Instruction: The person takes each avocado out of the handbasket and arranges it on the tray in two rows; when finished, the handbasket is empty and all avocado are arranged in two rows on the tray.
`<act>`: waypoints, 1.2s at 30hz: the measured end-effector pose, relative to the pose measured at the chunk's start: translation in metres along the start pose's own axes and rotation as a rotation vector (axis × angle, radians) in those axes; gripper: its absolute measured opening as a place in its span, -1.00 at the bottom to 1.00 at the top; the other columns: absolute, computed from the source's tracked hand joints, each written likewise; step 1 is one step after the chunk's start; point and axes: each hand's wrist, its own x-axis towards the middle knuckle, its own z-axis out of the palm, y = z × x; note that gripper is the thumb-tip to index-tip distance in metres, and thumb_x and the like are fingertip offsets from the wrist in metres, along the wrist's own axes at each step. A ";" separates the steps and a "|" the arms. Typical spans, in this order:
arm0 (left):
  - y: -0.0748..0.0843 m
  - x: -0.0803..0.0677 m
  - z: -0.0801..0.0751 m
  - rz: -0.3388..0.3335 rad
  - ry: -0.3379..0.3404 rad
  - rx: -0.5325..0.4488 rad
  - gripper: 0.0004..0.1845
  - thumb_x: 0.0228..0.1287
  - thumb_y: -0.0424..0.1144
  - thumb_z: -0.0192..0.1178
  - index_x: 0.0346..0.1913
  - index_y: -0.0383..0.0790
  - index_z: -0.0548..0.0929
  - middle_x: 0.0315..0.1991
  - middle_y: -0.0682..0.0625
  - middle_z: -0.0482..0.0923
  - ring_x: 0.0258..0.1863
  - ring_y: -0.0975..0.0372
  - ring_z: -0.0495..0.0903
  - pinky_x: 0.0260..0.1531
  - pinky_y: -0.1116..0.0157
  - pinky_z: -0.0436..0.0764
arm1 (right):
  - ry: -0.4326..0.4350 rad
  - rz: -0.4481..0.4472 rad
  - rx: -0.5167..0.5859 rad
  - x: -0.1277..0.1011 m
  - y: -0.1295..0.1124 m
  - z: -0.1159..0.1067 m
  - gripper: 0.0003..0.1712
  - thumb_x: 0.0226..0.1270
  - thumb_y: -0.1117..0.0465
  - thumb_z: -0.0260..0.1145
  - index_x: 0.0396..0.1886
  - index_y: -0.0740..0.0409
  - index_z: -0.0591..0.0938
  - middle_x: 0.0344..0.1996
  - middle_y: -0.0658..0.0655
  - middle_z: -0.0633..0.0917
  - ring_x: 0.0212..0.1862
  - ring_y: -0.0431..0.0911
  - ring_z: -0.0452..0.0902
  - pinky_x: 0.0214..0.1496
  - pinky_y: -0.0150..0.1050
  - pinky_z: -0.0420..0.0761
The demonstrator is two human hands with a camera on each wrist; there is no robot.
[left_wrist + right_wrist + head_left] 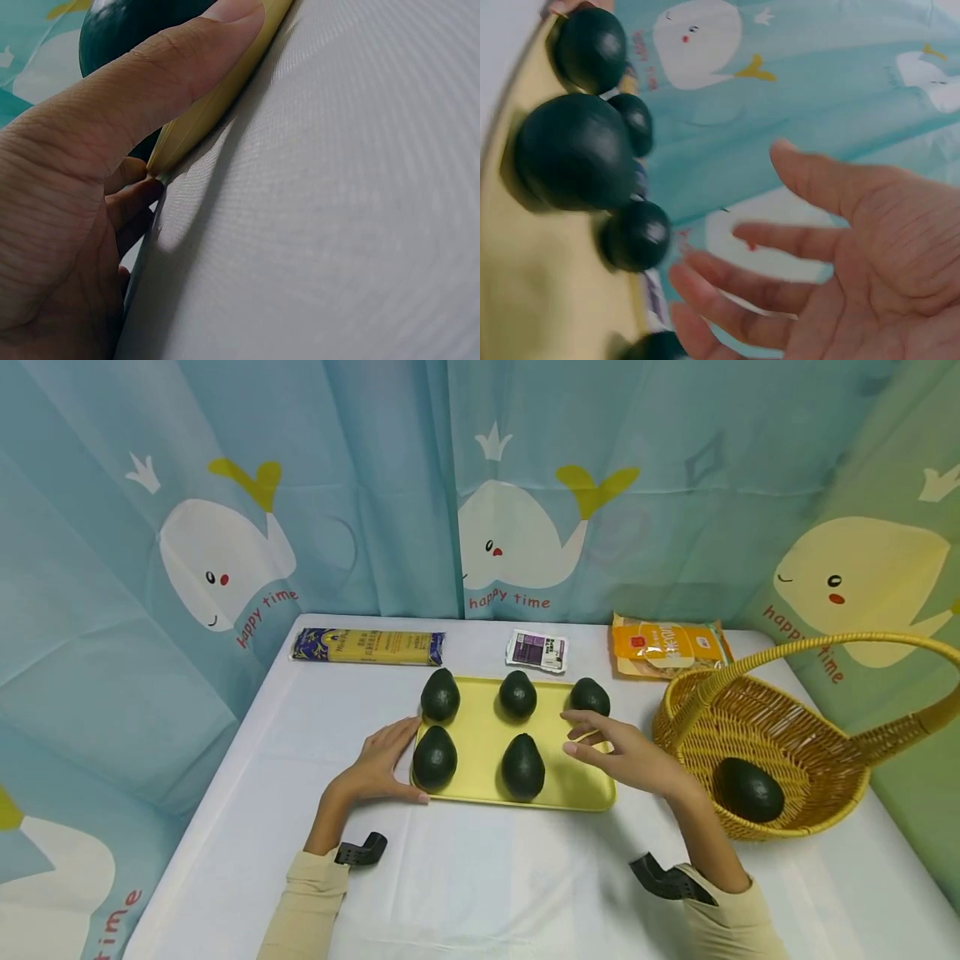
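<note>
Several dark green avocados (523,767) sit on a yellow tray (480,727), three along the back and two in front. My left hand (381,764) holds the tray's front left corner, thumb along the front rim and fingers at the left side, beside the front left avocado (434,757). In the left wrist view the thumb (187,60) lies on the tray's edge. Over the tray's right part my right hand (626,753) hovers with spread fingers and nothing in them, near the back right avocado (590,696). Another avocado (750,789) lies in the wicker basket (780,714).
Behind the tray lie a long yellow and blue packet (367,646), a small purple and white packet (537,651) and an orange bag (670,646). The basket's tall handle (825,643) arches over it at the right. A whale-print curtain (375,485) surrounds the white table (262,735).
</note>
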 end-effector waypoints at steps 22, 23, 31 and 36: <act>0.000 0.000 0.000 -0.007 -0.011 -0.001 0.37 -0.33 0.22 0.55 0.55 -0.22 0.03 0.55 -0.18 0.03 0.53 -0.10 -0.01 0.41 -0.20 0.01 | -0.271 -0.087 0.009 -0.073 0.026 -0.096 -0.62 0.46 0.31 0.17 0.23 0.08 0.49 0.08 0.02 0.65 0.12 -0.32 0.57 0.01 -0.41 0.62; 0.000 0.000 0.000 -0.010 -0.013 -0.001 0.37 -0.32 0.22 0.55 0.55 -0.22 0.02 0.55 -0.17 0.02 0.53 -0.10 -0.01 0.42 -0.19 0.01 | -0.266 -0.069 0.012 -0.076 0.029 -0.101 -0.62 0.46 0.31 0.17 0.23 0.11 0.49 0.08 0.00 0.65 0.12 -0.32 0.57 0.01 -0.42 0.62; -0.003 0.001 0.002 -0.009 -0.019 0.000 0.37 -0.30 0.22 0.54 0.56 -0.21 0.00 0.56 -0.16 -0.01 0.54 -0.07 -0.03 0.43 -0.19 -0.02 | -0.248 -0.015 0.099 -0.090 0.066 -0.136 -0.62 0.45 0.43 0.10 0.22 0.42 0.43 0.09 -0.02 0.65 0.12 -0.32 0.57 0.00 -0.42 0.63; -0.001 0.000 0.001 0.008 -0.010 0.001 0.36 -0.29 0.23 0.54 0.55 -0.23 0.01 0.55 -0.20 0.02 0.52 -0.11 -0.01 0.40 -0.21 0.02 | -0.251 0.124 0.132 -0.091 0.092 -0.153 -0.57 0.47 0.39 0.09 0.26 0.47 0.35 0.07 -0.17 0.64 0.11 -0.36 0.56 0.00 -0.38 0.65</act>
